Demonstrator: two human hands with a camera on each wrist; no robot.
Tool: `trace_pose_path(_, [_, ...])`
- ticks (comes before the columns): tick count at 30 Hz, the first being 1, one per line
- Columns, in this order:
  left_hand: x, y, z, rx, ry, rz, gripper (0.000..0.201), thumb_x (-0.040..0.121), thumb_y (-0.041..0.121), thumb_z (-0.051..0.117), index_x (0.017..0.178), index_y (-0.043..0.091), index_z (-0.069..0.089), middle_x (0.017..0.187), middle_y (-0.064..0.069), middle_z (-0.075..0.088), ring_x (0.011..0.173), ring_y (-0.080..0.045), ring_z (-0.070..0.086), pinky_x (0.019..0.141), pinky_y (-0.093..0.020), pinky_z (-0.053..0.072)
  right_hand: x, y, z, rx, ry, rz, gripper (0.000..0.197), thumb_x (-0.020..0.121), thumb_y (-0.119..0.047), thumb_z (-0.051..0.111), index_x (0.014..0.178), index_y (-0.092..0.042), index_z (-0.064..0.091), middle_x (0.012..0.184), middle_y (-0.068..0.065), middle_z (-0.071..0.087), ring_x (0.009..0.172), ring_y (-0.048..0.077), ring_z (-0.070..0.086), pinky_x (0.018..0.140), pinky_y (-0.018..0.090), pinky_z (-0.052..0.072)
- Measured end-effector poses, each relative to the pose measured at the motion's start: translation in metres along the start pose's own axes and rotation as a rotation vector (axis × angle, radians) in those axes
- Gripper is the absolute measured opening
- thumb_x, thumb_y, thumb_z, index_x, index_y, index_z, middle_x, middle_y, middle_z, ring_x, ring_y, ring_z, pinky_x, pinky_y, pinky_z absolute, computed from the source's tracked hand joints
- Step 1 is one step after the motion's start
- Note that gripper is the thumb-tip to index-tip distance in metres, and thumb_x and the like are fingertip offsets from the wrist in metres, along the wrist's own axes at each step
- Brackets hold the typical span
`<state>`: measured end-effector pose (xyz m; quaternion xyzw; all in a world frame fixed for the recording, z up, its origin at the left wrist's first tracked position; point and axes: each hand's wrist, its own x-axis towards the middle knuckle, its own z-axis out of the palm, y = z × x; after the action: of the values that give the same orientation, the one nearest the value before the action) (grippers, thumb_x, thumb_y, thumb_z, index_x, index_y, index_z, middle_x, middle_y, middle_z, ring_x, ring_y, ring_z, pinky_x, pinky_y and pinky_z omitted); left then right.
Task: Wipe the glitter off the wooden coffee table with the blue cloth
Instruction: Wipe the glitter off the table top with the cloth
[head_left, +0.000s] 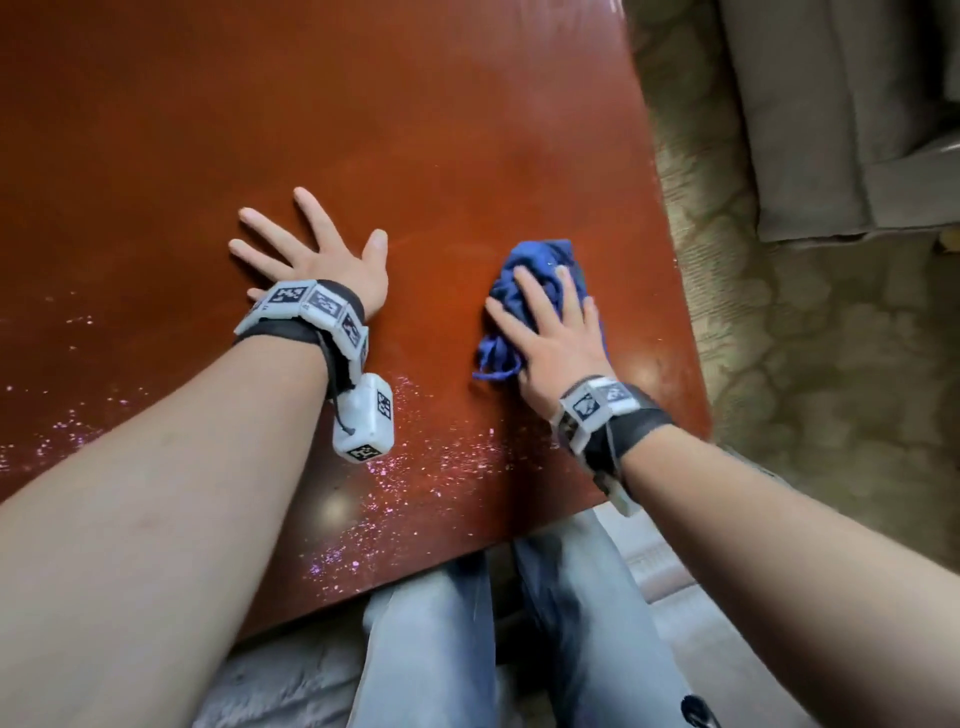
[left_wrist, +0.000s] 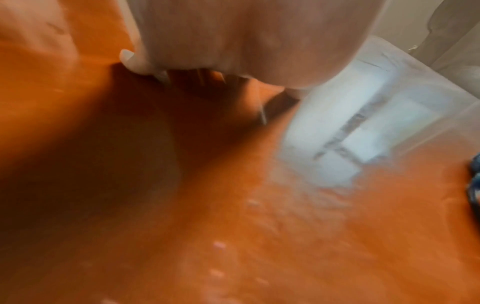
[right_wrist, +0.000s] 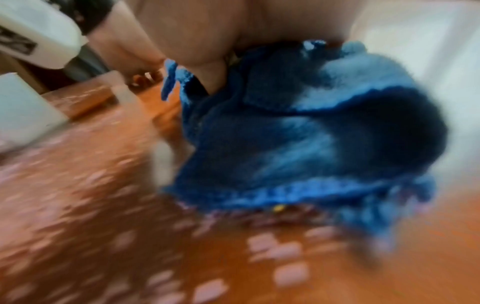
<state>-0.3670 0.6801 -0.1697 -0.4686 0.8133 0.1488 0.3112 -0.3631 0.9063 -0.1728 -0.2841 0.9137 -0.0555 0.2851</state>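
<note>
Where the head view looks down, the glossy reddish-brown wooden table (head_left: 363, 130) fills most of the scene from 9 o'clock across to 2 o'clock, its near edge running diagonally toward 6 o'clock. Beyond its right edge, at 3 o'clock, lies a patterned beige carpet (head_left: 810, 364), with a grey upholstered sofa (head_left: 831, 104) at 1 o'clock. Pale blue jeans (head_left: 431, 649) on the person's legs show below the table edge at 6 o'clock.

On the table, the left hand (head_left: 322, 260) lies flat at centre, palm down, fingers straight and spread wide, holding nothing. The right hand (head_left: 550, 332), just toward 3 o'clock from it, presses palm-down on the crumpled blue cloth (head_left: 540, 265), fingers extended over the fabric rather than curled around it. That cloth sits on the table near its right edge, bunched beneath and ahead of the fingers.

Pink glitter flakes (head_left: 415, 467) are scattered along the near table edge, from 9 o'clock to just below the right wrist; the right wrist view shows them blurred, right beside the cloth's hem (right_wrist: 285, 197).
</note>
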Motion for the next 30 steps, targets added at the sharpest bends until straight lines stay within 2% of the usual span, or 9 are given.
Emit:
trace_pose_path(4, [-0.024, 0.045, 0.017, 0.002, -0.014, 0.079, 0.083, 0.092, 0.065, 0.032, 0.152, 0.029, -0.012, 0.156, -0.018, -0.025, 0.142, -0.044, -0.019, 0.11, -0.066, 0.004, 0.031, 0.058, -0.039, -0.035, 0.024, 0.2, 0.078, 0.079, -0.024, 0.056, 0.146, -0.041, 0.019, 0.159, -0.001, -0.004, 0.142, 0.04, -0.008, 0.112, 0.058, 0.011])
trace_pose_path(7, [-0.034, 0.068, 0.025, 0.008, -0.01, 0.084, 0.083, 0.093, 0.064, 0.033, 0.152, 0.029, -0.012, 0.156, -0.019, -0.025, 0.143, -0.044, -0.019, 0.11, -0.066, 0.004, 0.046, 0.058, -0.046, 0.014, 0.043, 0.216, 0.074, 0.083, -0.026, 0.053, 0.146, -0.041, 0.019, 0.159, -0.002, -0.007, 0.142, 0.04, -0.011, 0.112, 0.058, 0.008])
trace_pose_path(12, [-0.04, 0.082, 0.025, 0.026, -0.001, 0.052, 0.081, 0.094, 0.062, 0.033, 0.153, 0.029, -0.012, 0.156, -0.019, -0.024, 0.142, -0.045, -0.018, 0.11, -0.066, 0.004, -0.005, 0.077, -0.024, 0.025, 0.006, 0.172, 0.079, 0.079, -0.022, 0.055, 0.146, -0.04, 0.018, 0.158, -0.003, -0.007, 0.141, 0.04, -0.013, 0.112, 0.058, 0.005])
trace_pose_path(14, [-0.046, 0.098, 0.028, 0.025, -0.02, 0.074, 0.083, 0.093, 0.064, 0.035, 0.152, 0.03, -0.012, 0.156, -0.018, -0.025, 0.142, -0.046, -0.019, 0.11, -0.066, 0.004, -0.025, 0.088, -0.017, 0.09, 0.021, 0.171, 0.075, 0.077, -0.022, 0.052, 0.145, -0.038, 0.026, 0.159, -0.001, -0.001, 0.141, 0.042, -0.01, 0.112, 0.06, 0.009])
trace_pose_path(19, [-0.061, 0.152, 0.036, -0.003, -0.022, 0.092, 0.091, 0.088, 0.07, 0.039, 0.152, 0.031, -0.012, 0.156, -0.021, -0.023, 0.142, -0.047, -0.017, 0.108, -0.068, 0.005, -0.025, 0.092, -0.016, 0.291, 0.171, 0.187, 0.064, 0.067, -0.017, 0.049, 0.131, -0.026, 0.054, 0.151, 0.008, 0.031, 0.136, 0.05, 0.015, 0.106, 0.062, 0.024])
trace_pose_path(22, [-0.06, 0.157, 0.039, -0.008, -0.008, 0.075, 0.093, 0.086, 0.072, 0.04, 0.152, 0.032, -0.011, 0.156, -0.021, -0.022, 0.142, -0.048, -0.016, 0.108, -0.068, 0.006, -0.006, 0.093, -0.027, 0.374, 0.205, 0.173, 0.059, 0.07, -0.015, 0.049, 0.128, -0.019, 0.058, 0.148, 0.013, 0.034, 0.134, 0.053, 0.017, 0.107, 0.06, 0.024])
trace_pose_path(27, [-0.057, 0.153, 0.042, -0.015, 0.013, 0.088, 0.092, 0.087, 0.072, 0.04, 0.152, 0.032, -0.011, 0.156, -0.022, -0.022, 0.142, -0.048, -0.017, 0.109, -0.067, 0.006, 0.066, 0.1, -0.061, 0.342, 0.214, 0.011, 0.052, 0.071, -0.016, 0.048, 0.121, -0.012, 0.062, 0.144, 0.019, 0.039, 0.128, 0.055, 0.027, 0.102, 0.061, 0.032])
trace_pose_path(30, [-0.058, 0.154, 0.04, 0.005, 0.0, 0.083, 0.093, 0.086, 0.073, 0.039, 0.152, 0.032, -0.012, 0.156, -0.022, -0.022, 0.142, -0.047, -0.017, 0.109, -0.067, 0.006, 0.059, 0.103, -0.059, 0.337, 0.215, 0.024, 0.055, 0.069, -0.016, 0.044, 0.122, -0.014, 0.062, 0.144, 0.015, 0.04, 0.127, 0.052, 0.03, 0.103, 0.058, 0.034])
